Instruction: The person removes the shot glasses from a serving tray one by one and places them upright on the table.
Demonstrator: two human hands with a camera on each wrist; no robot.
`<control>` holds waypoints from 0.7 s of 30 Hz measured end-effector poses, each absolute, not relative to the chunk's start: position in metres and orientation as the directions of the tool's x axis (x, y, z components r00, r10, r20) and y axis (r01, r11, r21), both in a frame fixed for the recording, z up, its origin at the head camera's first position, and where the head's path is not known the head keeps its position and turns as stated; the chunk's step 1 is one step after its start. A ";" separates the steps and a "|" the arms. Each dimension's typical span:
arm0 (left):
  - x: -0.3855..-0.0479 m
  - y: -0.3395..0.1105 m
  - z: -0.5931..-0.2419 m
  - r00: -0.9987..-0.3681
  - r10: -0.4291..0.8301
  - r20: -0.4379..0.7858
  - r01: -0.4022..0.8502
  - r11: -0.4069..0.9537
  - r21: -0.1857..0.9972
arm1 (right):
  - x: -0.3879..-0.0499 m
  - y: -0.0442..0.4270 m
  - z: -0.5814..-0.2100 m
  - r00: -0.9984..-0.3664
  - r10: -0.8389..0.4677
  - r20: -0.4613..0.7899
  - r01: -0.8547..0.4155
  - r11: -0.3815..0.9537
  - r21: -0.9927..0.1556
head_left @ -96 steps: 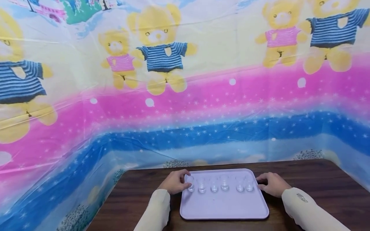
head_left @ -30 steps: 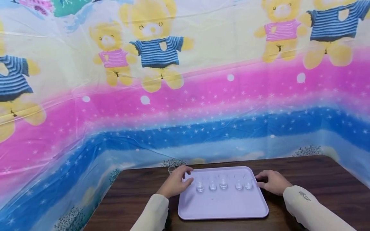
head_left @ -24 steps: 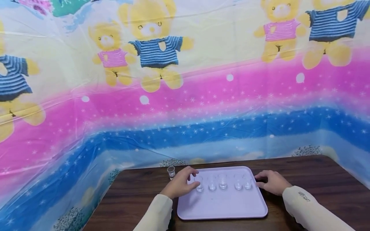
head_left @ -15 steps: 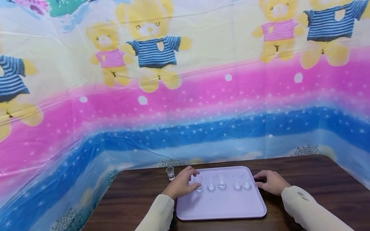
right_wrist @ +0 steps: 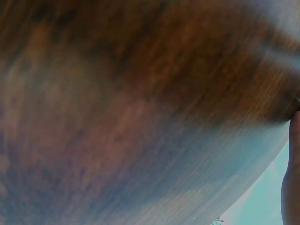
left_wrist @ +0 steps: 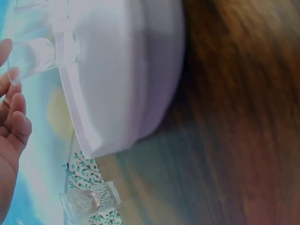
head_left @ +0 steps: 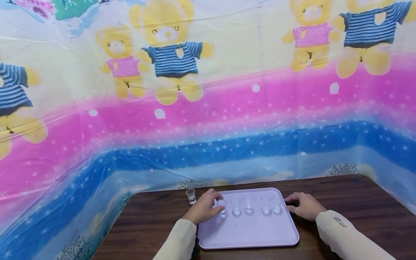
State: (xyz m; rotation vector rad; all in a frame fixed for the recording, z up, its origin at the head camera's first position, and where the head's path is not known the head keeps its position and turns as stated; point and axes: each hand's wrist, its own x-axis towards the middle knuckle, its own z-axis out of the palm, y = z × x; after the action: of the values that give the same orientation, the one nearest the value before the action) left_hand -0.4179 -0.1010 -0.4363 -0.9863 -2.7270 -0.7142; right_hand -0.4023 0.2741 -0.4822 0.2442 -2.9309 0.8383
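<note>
A lilac tray (head_left: 248, 231) lies on the table with several clear shot glasses (head_left: 248, 204) standing upright in a row across it. My left hand (head_left: 204, 208) pinches the leftmost glass (head_left: 223, 213) near its rim, between thumb and fingers. The left wrist view shows fingertips on either side of this glass (left_wrist: 35, 54), whose base is at the tray. Another shot glass (head_left: 191, 196) stands on the table left of the tray, behind my left hand. My right hand (head_left: 305, 206) rests at the tray's right edge, fingers loosely bent, with no glass in it.
The dark wooden table (head_left: 146, 220) extends on both sides of the tray. A printed cloth (head_left: 227, 155) with bears hangs behind the table's far edge and along the sides.
The glass formerly leftmost on the tray now stands on the table to the left. My left hand has let it go, moved right and taken hold of another glass. The right hand stays put.
</note>
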 end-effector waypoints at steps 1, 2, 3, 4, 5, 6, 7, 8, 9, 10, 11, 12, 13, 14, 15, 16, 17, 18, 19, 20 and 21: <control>-0.418 -0.101 -0.436 -0.773 0.559 0.300 0.634 0.674 0.380 | -0.403 0.274 -0.482 -0.984 -0.130 0.124 -0.176 0.838 -0.516; -0.418 -0.102 -0.436 -0.777 0.553 0.301 0.629 0.679 0.378 | -0.403 0.274 -0.482 -0.984 -0.128 0.123 -0.174 0.839 -0.515; -0.418 -0.103 -0.435 -0.779 0.547 0.305 0.627 0.685 0.373 | -0.403 0.274 -0.482 -0.984 -0.129 0.122 -0.174 0.841 -0.513; -0.418 -0.105 -0.435 -0.781 0.542 0.309 0.624 0.688 0.371 | -0.403 0.274 -0.482 -0.985 -0.127 0.120 -0.172 0.842 -0.512; -0.418 -0.107 -0.434 -0.787 0.534 0.309 0.617 0.694 0.372 | -0.404 0.274 -0.483 -0.985 -0.126 0.119 -0.170 0.843 -0.510; -0.418 -0.109 -0.433 -0.791 0.526 0.312 0.611 0.700 0.370 | -0.404 0.275 -0.483 -0.985 -0.124 0.119 -0.168 0.844 -0.509; -0.418 -0.112 -0.431 -0.796 0.518 0.315 0.605 0.705 0.371 | -0.404 0.275 -0.483 -0.985 -0.125 0.121 -0.170 0.844 -0.508; -0.417 -0.116 -0.430 -0.800 0.508 0.320 0.599 0.709 0.372 | -0.404 0.274 -0.483 -0.985 -0.125 0.121 -0.170 0.844 -0.508; -0.417 -0.120 -0.428 -0.800 0.500 0.331 0.597 0.712 0.368 | -0.404 0.274 -0.484 -0.985 -0.125 0.122 -0.170 0.845 -0.507; -0.417 -0.124 -0.426 -0.803 0.490 0.339 0.592 0.716 0.369 | -0.404 0.274 -0.484 -0.985 -0.124 0.123 -0.170 0.845 -0.507; -0.417 -0.129 -0.424 -0.809 0.475 0.347 0.583 0.725 0.367 | -0.404 0.274 -0.484 -0.984 -0.125 0.125 -0.171 0.846 -0.505; -0.417 -0.133 -0.423 -0.812 0.460 0.360 0.576 0.732 0.364 | -0.404 0.274 -0.484 -0.984 -0.126 0.126 -0.173 0.845 -0.506; -0.417 -0.138 -0.422 -0.815 0.445 0.371 0.568 0.739 0.361 | -0.404 0.274 -0.484 -0.984 -0.129 0.126 -0.176 0.845 -0.505; -0.417 -0.142 -0.421 -0.818 0.428 0.385 0.560 0.747 0.359 | -0.404 0.274 -0.484 -0.984 -0.129 0.126 -0.176 0.845 -0.506; -0.418 -0.147 -0.421 -0.820 0.411 0.399 0.551 0.755 0.355 | -0.404 0.274 -0.483 -0.983 -0.130 0.126 -0.176 0.844 -0.506; -0.418 -0.151 -0.421 -0.824 0.393 0.408 0.540 0.763 0.356 | -0.404 0.274 -0.483 -0.983 -0.130 0.126 -0.177 0.844 -0.507; -0.418 -0.155 -0.422 -0.829 0.374 0.416 0.526 0.773 0.354 | -0.404 0.274 -0.483 -0.983 -0.131 0.127 -0.178 0.844 -0.507; -0.418 -0.159 -0.422 -0.834 0.354 0.424 0.512 0.783 0.353 | -0.404 0.274 -0.483 -0.983 -0.130 0.127 -0.177 0.844 -0.506; -0.418 -0.163 -0.424 -0.835 0.340 0.432 0.502 0.791 0.348 | -0.404 0.274 -0.483 -0.983 -0.130 0.128 -0.178 0.845 -0.504; -0.419 -0.166 -0.425 -0.837 0.325 0.440 0.492 0.800 0.343 | -0.404 0.273 -0.483 -0.983 -0.130 0.128 -0.178 0.845 -0.504; -0.419 -0.169 -0.426 -0.842 0.309 0.443 0.476 0.811 0.339 | -0.404 0.273 -0.483 -0.983 -0.131 0.127 -0.178 0.846 -0.502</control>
State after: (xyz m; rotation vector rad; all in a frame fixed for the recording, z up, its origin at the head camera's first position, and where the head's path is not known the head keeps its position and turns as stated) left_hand -0.4189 -0.1690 -0.4262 -0.5922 -2.6269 -0.6304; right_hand -0.4038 0.2728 -0.4829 0.2462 -2.9337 0.8107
